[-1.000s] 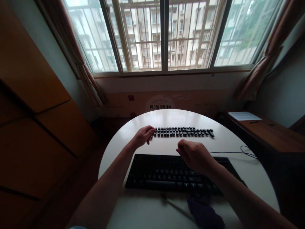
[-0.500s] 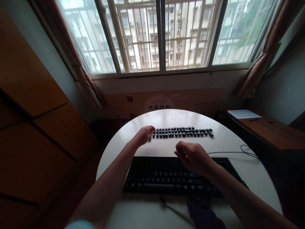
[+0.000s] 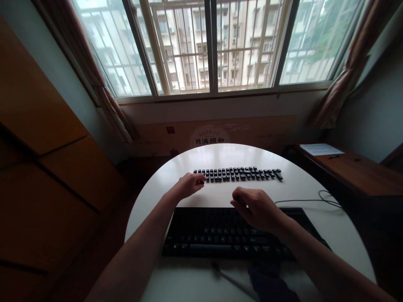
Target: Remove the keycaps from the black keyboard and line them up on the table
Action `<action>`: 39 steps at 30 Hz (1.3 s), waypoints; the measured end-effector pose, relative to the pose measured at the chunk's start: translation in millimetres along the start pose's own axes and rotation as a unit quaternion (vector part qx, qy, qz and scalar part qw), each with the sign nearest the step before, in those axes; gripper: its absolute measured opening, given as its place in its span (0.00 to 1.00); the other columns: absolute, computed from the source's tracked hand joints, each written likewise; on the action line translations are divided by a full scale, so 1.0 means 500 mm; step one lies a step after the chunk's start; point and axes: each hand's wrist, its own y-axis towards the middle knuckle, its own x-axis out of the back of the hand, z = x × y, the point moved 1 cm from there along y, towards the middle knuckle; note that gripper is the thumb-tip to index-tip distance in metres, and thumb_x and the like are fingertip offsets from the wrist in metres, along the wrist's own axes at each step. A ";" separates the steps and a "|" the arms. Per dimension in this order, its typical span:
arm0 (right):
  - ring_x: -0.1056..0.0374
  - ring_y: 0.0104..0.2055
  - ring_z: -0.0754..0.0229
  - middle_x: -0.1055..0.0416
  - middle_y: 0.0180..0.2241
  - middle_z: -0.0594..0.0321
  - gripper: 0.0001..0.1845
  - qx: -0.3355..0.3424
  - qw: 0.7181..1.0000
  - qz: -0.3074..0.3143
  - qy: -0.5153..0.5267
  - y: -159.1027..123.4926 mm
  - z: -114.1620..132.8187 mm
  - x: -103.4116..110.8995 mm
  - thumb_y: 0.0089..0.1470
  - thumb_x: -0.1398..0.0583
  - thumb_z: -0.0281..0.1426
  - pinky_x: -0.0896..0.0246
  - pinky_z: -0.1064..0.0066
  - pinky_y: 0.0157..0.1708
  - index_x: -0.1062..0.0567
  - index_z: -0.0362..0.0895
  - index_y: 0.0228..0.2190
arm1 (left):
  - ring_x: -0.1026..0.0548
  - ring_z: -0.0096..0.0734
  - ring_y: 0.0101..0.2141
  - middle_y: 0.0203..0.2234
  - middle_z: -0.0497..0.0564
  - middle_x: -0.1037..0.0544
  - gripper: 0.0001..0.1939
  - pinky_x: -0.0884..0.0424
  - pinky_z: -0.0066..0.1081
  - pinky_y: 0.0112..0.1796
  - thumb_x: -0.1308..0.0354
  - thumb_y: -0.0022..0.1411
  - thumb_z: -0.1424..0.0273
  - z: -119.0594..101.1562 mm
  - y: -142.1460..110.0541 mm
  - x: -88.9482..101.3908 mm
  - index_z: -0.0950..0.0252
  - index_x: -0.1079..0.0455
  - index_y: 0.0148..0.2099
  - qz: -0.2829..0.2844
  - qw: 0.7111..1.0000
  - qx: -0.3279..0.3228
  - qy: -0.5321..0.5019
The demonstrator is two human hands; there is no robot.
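Observation:
Rows of loose black keycaps (image 3: pixel 233 174) are lined up on the white table. At the left end of these rows, my left hand (image 3: pixel 189 185) is closed, with a dark keycap (image 3: pixel 200 182) between its fingertips. A black keyboard (image 3: pixel 208 239) lies nearer to me. Its lower rows carry keys, while its upper part looks bare and dark. Above the keyboard's back edge, my right hand (image 3: pixel 253 203) is curled shut. Something small and dark shows in its fingers, too hidden to name. My right forearm covers part of the keyboard's right side.
A thin brush-like tool (image 3: pixel 231 279) and a dark purple cloth (image 3: pixel 270 281) lie in front of the keyboard. A black cable (image 3: pixel 324 201) curls on the right of the round white table (image 3: pixel 147 209). A brown desk (image 3: pixel 355 172) stands at the right.
My left hand has moved left and slightly towards me, uncovering the left end of the keycap rows. My right hand has stayed in place, still closed.

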 end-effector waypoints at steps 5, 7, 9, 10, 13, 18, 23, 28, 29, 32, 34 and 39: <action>0.41 0.22 0.66 0.33 0.24 0.66 0.07 0.008 1.000 0.002 0.008 0.000 -0.001 0.000 0.63 0.46 0.33 0.50 0.74 0.26 0.35 0.44 0.33 | 0.24 0.29 0.30 0.30 0.49 0.21 0.14 0.29 0.26 0.36 0.46 0.55 0.81 0.010 0.003 -0.009 0.64 0.22 0.39 -0.044 0.999 -0.028 -0.005; 0.41 0.22 0.66 0.33 0.24 0.66 0.07 0.011 1.000 0.003 0.013 0.001 -0.001 0.000 0.63 0.46 0.33 0.50 0.74 0.26 0.35 0.44 0.33 | 0.24 0.30 0.34 0.35 0.51 0.21 0.16 0.28 0.27 0.38 0.46 0.54 0.83 0.014 0.005 -0.014 0.64 0.22 0.39 -0.059 0.997 -0.051 -0.008; 0.41 0.22 0.66 0.33 0.24 0.66 0.07 0.012 1.000 0.005 0.017 0.001 -0.001 0.000 0.63 0.46 0.33 0.50 0.74 0.25 0.35 0.44 0.33 | 0.24 0.30 0.37 0.39 0.52 0.23 0.15 0.28 0.27 0.39 0.45 0.54 0.83 0.018 0.006 -0.018 0.64 0.21 0.39 -0.069 0.995 -0.066 -0.010; 0.42 0.22 0.66 0.33 0.23 0.66 0.07 0.012 1.000 0.006 0.019 0.001 -0.001 0.000 0.63 0.46 0.33 0.50 0.74 0.25 0.35 0.44 0.33 | 0.24 0.30 0.38 0.40 0.53 0.24 0.15 0.27 0.27 0.40 0.45 0.56 0.82 0.019 0.007 -0.019 0.63 0.21 0.39 -0.069 0.995 -0.068 -0.006; 0.42 0.22 0.66 0.34 0.23 0.67 0.07 0.013 1.000 0.006 0.022 0.000 -0.002 0.000 0.63 0.46 0.34 0.51 0.74 0.26 0.35 0.44 0.33 | 0.24 0.31 0.37 0.41 0.51 0.24 0.14 0.27 0.28 0.40 0.43 0.58 0.80 0.017 0.010 -0.023 0.60 0.22 0.43 -0.047 0.996 -0.057 0.047; 0.44 0.22 0.67 0.35 0.23 0.67 0.07 0.018 1.000 0.011 0.019 -0.002 -0.002 -0.001 0.63 0.46 0.34 0.51 0.75 0.25 0.35 0.44 0.33 | 0.24 0.39 0.43 0.42 0.50 0.21 0.17 0.28 0.33 0.42 0.41 0.58 0.78 0.006 0.020 -0.031 0.56 0.25 0.48 -0.003 0.984 -0.016 0.179; 0.44 0.22 0.67 0.35 0.23 0.68 0.07 0.024 1.000 0.008 0.017 -0.002 -0.003 -0.002 0.62 0.46 0.34 0.52 0.75 0.25 0.35 0.44 0.33 | 0.24 0.38 0.42 0.42 0.49 0.20 0.17 0.28 0.32 0.42 0.41 0.56 0.77 0.014 0.027 -0.038 0.57 0.25 0.47 0.012 0.982 0.003 0.188; 0.45 0.22 0.68 0.36 0.22 0.68 0.08 0.033 0.999 0.006 0.015 -0.002 0.001 0.001 0.62 0.45 0.34 0.53 0.75 0.25 0.35 0.44 0.32 | 0.24 0.38 0.43 0.43 0.48 0.20 0.17 0.29 0.32 0.43 0.41 0.56 0.76 0.021 0.027 -0.038 0.56 0.26 0.47 0.018 0.982 0.015 0.187; 0.45 0.22 0.68 0.36 0.22 0.68 0.08 0.034 0.999 0.004 0.014 -0.001 0.003 0.002 0.62 0.45 0.34 0.53 0.75 0.25 0.35 0.44 0.32 | 0.24 0.38 0.43 0.43 0.48 0.20 0.17 0.29 0.32 0.43 0.41 0.56 0.76 0.020 0.026 -0.037 0.56 0.26 0.48 0.019 0.982 0.016 0.187; 0.45 0.22 0.68 0.36 0.22 0.68 0.08 0.034 0.999 0.002 0.014 0.000 0.007 0.005 0.62 0.45 0.34 0.53 0.75 0.25 0.35 0.44 0.32 | 0.24 0.38 0.43 0.44 0.47 0.21 0.17 0.29 0.32 0.42 0.41 0.56 0.76 0.012 0.026 -0.034 0.56 0.25 0.47 0.017 0.982 0.019 0.185; 0.44 0.21 0.68 0.36 0.22 0.68 0.08 0.033 0.999 0.002 0.016 0.000 0.008 0.007 0.62 0.45 0.34 0.52 0.75 0.25 0.35 0.44 0.32 | 0.24 0.38 0.43 0.44 0.47 0.21 0.17 0.30 0.31 0.41 0.41 0.56 0.76 0.005 0.025 -0.032 0.56 0.25 0.47 0.015 0.983 0.020 0.184; 0.42 0.22 0.67 0.35 0.22 0.67 0.08 0.031 0.999 0.001 0.024 -0.003 0.003 0.009 0.62 0.45 0.34 0.50 0.74 0.25 0.34 0.43 0.32 | 0.24 0.35 0.37 0.40 0.49 0.22 0.11 0.32 0.28 0.35 0.40 0.57 0.74 -0.010 0.017 -0.004 0.58 0.26 0.44 -0.003 0.983 0.028 0.184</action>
